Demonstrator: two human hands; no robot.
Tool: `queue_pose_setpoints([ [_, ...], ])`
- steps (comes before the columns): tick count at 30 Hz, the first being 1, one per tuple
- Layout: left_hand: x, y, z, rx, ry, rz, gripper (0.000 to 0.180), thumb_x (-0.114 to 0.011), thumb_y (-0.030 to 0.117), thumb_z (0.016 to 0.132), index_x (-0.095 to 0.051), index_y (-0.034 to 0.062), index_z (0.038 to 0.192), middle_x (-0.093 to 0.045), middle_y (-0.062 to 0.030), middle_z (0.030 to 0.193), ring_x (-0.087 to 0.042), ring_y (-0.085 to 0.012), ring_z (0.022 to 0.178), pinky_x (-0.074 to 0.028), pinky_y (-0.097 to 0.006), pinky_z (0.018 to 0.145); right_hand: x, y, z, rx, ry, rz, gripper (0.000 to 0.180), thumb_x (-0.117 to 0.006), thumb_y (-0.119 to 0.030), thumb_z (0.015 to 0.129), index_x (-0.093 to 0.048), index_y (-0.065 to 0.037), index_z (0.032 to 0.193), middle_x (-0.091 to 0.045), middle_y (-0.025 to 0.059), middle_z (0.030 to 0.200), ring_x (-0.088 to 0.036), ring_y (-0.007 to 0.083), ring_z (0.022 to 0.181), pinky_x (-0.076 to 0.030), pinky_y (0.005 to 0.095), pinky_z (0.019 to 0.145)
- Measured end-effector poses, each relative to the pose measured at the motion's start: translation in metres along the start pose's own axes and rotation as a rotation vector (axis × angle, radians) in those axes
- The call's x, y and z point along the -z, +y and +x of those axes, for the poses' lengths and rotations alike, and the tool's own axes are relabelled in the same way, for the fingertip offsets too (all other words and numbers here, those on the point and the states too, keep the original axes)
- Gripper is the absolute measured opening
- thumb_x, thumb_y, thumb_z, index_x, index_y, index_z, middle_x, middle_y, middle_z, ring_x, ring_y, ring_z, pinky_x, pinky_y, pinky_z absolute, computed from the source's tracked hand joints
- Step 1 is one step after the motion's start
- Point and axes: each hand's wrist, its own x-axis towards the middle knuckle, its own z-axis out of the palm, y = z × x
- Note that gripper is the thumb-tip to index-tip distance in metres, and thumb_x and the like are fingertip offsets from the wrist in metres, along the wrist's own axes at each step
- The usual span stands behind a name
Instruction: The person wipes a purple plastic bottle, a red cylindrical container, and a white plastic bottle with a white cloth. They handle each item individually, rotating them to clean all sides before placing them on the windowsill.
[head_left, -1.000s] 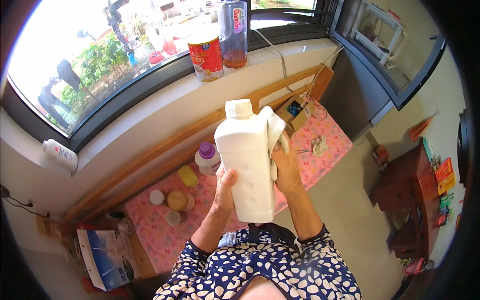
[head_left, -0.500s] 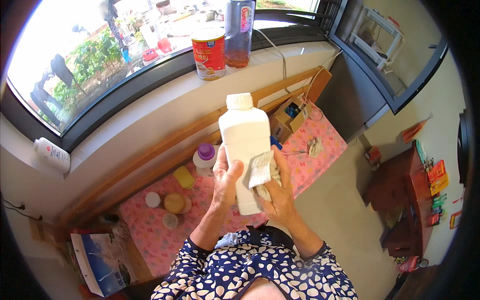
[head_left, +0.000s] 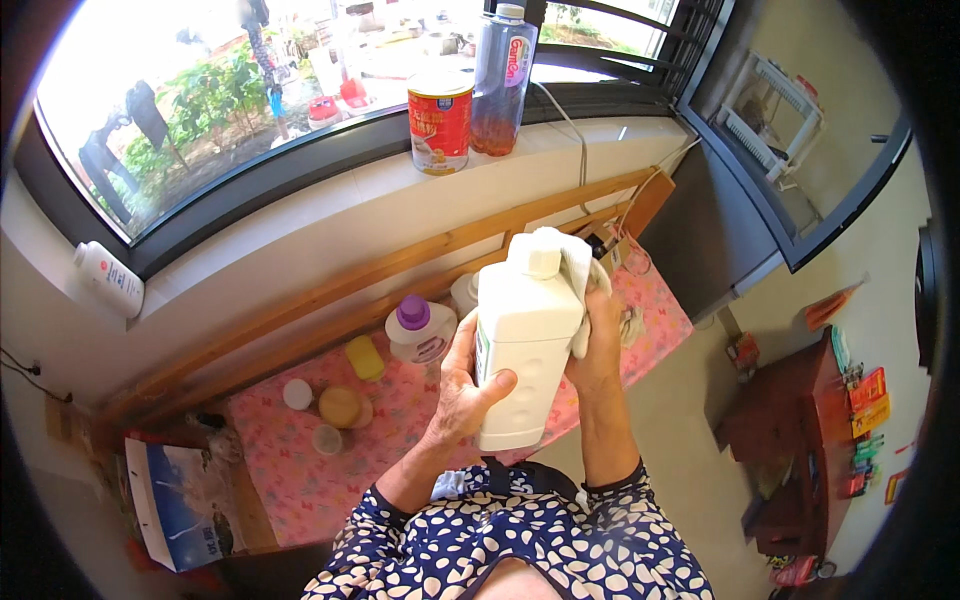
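Observation:
A large white plastic bottle (head_left: 528, 345) with a white screw cap (head_left: 534, 256) is held up, slightly tilted, in front of my body. My left hand (head_left: 462, 385) grips its lower left side, thumb lying across the front face. On the other side, my right hand (head_left: 598, 335) presses a whitish cloth (head_left: 578, 265) against the bottle's shoulder and cap. Most of the right fingers are hidden behind the cloth and bottle. Past my left hand, a white jug (head_left: 422, 335) with a purple cap stands on the pink patterned cloth (head_left: 290, 470) of the table.
A yellow bottle (head_left: 366, 358) and several small jars (head_left: 340, 406) are on the table's left part. The windowsill bears a red can (head_left: 440, 130), a tall bluish bottle (head_left: 502, 85) and a white bottle (head_left: 110, 280). A dark red cabinet (head_left: 780, 430) stands at the right.
My right hand and the cloth have moved up from the bottle's side to its shoulder and cap. The bottle has turned and sits lower and farther right. The view has shifted slightly.

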Motion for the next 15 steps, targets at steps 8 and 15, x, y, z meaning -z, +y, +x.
queue_pose_setpoints([
  [8, -0.013, -0.004, 0.014, -0.004, 0.070, -0.024, 0.084, -0.073, 0.032, 0.073, -0.031, 0.0002, 0.138, -0.051, -0.0108, 0.123, -0.049, -0.0182, 0.113, -0.040, -0.033, 0.097, 0.011, 0.001, -0.019, 0.462, -0.076, -0.495, 0.051, -0.059, -0.024, 0.084, -0.048, 0.005, 0.125, -0.042, 0.0166, 0.132, -0.042, 0.0235, 0.121, -0.032, 0.0345, 0.102],
  [15, -0.015, -0.010, 0.017, -0.005, -0.001, 0.036, 0.091, -0.076, 0.040, 0.069, -0.032, 0.0002, 0.138, -0.052, -0.0096, 0.121, -0.049, -0.0185, 0.113, -0.039, -0.033, 0.097, 0.022, -0.022, 0.000, -0.010, -0.118, 0.053, 0.068, -0.063, -0.032, 0.085, -0.034, 0.004, 0.135, -0.049, 0.0109, 0.124, -0.048, 0.0164, 0.111, -0.037, 0.0298, 0.096],
])
